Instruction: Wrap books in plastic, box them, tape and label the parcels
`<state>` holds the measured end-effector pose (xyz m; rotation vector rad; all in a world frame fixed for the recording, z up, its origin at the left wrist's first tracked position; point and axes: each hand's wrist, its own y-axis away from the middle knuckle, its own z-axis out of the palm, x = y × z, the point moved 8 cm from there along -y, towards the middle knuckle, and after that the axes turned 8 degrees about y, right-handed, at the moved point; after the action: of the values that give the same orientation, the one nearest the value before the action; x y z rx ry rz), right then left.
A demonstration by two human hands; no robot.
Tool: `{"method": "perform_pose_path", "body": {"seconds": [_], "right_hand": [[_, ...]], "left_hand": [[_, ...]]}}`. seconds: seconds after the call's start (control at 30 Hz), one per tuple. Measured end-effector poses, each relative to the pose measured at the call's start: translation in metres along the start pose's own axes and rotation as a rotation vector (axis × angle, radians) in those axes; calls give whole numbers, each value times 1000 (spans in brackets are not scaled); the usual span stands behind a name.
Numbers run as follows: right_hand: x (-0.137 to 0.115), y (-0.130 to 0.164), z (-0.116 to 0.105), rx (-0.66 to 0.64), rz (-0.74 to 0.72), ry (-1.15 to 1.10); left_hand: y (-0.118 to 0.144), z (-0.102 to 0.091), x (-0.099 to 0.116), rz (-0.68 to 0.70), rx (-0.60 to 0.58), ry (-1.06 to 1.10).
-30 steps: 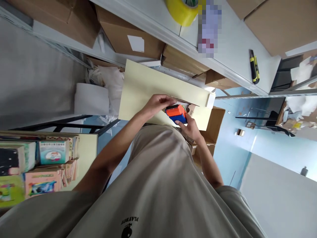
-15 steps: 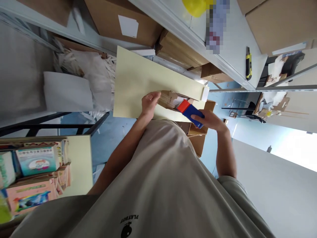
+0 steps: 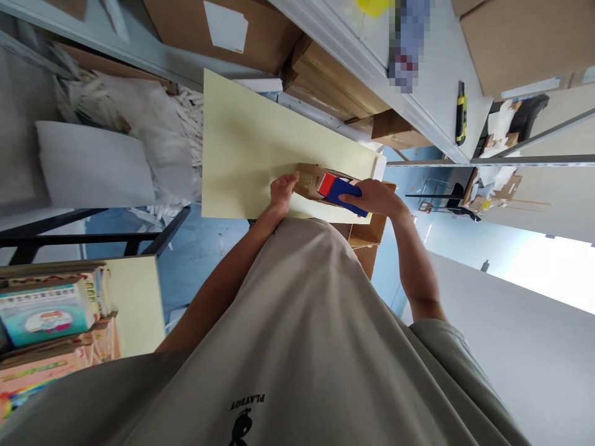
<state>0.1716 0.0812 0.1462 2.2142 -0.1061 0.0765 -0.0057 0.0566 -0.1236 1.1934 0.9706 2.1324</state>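
Note:
A small open cardboard box (image 3: 305, 180) lies on the pale yellow tabletop (image 3: 251, 136) in front of my body. My left hand (image 3: 282, 191) is closed at the box's left end, its fingertips pinching the edge there. My right hand (image 3: 372, 197) grips a blue box with a red end (image 3: 343, 193), thumb on top and fingers behind. That box is held tilted over the cardboard box's opening, red end pointing left, and hides much of the opening. Whether the two boxes touch I cannot tell.
A white shelf (image 3: 432, 114) with a yellow-black utility knife (image 3: 460, 114) runs along the far side. Larger cartons (image 3: 334, 80) stand beneath it. Stacked books (image 3: 46, 313) lie at lower left. White packing material (image 3: 139, 105) fills a container at left. An open carton (image 3: 367, 235) stands below the table's right end.
My right hand has brought the blue and red box left and slightly up, closer over the cardboard box. My left hand stays at the box's end. The view has shifted slightly.

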Motion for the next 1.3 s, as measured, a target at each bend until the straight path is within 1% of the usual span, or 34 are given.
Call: {"method": "perform_pose_path", "body": {"seconds": [0.1,0.2,0.27,0.33,0.37,0.43,0.53,0.63,0.7,0.77,0.83,0.9,0.97,1.07,1.13,1.2,1.23,1.3], "right_hand": [[6,-7,1,-55,-5,-18],[13,-11,-2,-104,2,-38],[17,-7,-5,-141,-4,-114],[20,3,-9,-150,-27,-194],[22,10,-13,-125,-44,-215],[26,28,-23,-15,-74,-213],[30,58,-32,168,-96,-173],[22,82,-30,278,-143,-128],[13,92,-26,343,-206,-92],[5,99,-21,399,-258,-57],[0,104,-15,440,-283,-30],[-3,110,-9,470,-293,-8],[-5,117,-4,511,-305,21],[-9,128,1,600,-311,88],[-12,134,4,653,-301,135],[-14,138,7,687,-287,166],[-15,139,9,697,-278,175],[-15,139,12,701,-254,173]], "left_hand": [[-2,6,-2,-16,-15,-6],[-3,11,1,0,-27,20],[-1,12,8,34,-33,49],[4,9,22,101,-49,79],[9,7,34,149,-59,94],[26,-1,65,268,-84,121],[59,-13,125,475,-149,143],[91,-16,184,707,-287,212],[102,-15,211,822,-354,241],[105,-14,227,887,-390,242],[109,-13,239,950,-414,218],[119,-14,249,1025,-434,187],[134,-16,258,1079,-464,174],[157,-19,268,1113,-508,160],[173,-20,272,1177,-536,113],[181,-22,274,1223,-547,68],[182,-22,273,1225,-557,56],[177,-25,270,1184,-564,72]]}}
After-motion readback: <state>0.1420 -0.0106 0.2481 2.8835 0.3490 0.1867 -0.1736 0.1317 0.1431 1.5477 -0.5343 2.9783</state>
